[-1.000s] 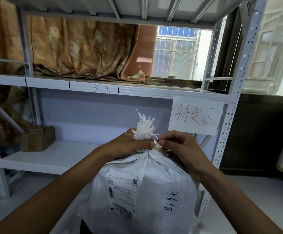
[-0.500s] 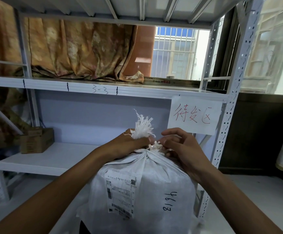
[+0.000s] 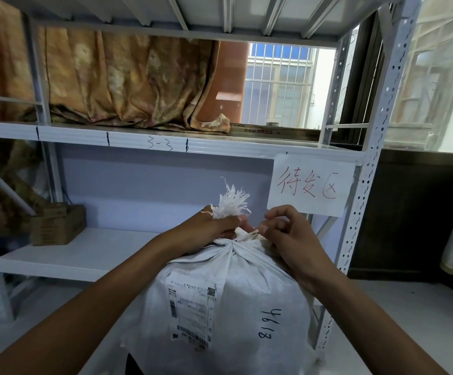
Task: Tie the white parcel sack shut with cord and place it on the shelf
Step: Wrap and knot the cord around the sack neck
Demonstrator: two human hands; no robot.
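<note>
A white woven parcel sack [image 3: 247, 299] stands upright low in the middle, with a shipping label and "4613" handwritten on it. Its neck is gathered into a frayed white tuft [image 3: 232, 203]. My left hand [image 3: 211, 228] is clenched around the gathered neck just below the tuft. My right hand [image 3: 290, 239] is at the right of the neck, fingers curled and pinching a pale cord [image 3: 248, 235] that lies against the knot area. The white metal shelf [image 3: 84, 253] stands directly behind the sack.
A small cardboard box [image 3: 57, 224] sits at the left of the lower shelf board. A paper sign with red characters [image 3: 310, 185] hangs on the shelf's right upright [image 3: 365, 185]. An orange curtain [image 3: 125, 82] drapes onto the upper board. The window is at right.
My right hand's fingers lifted and shifted slightly right from the neck, now pinching the cord. My left hand kept its grip on the neck. The sack stayed in place.
</note>
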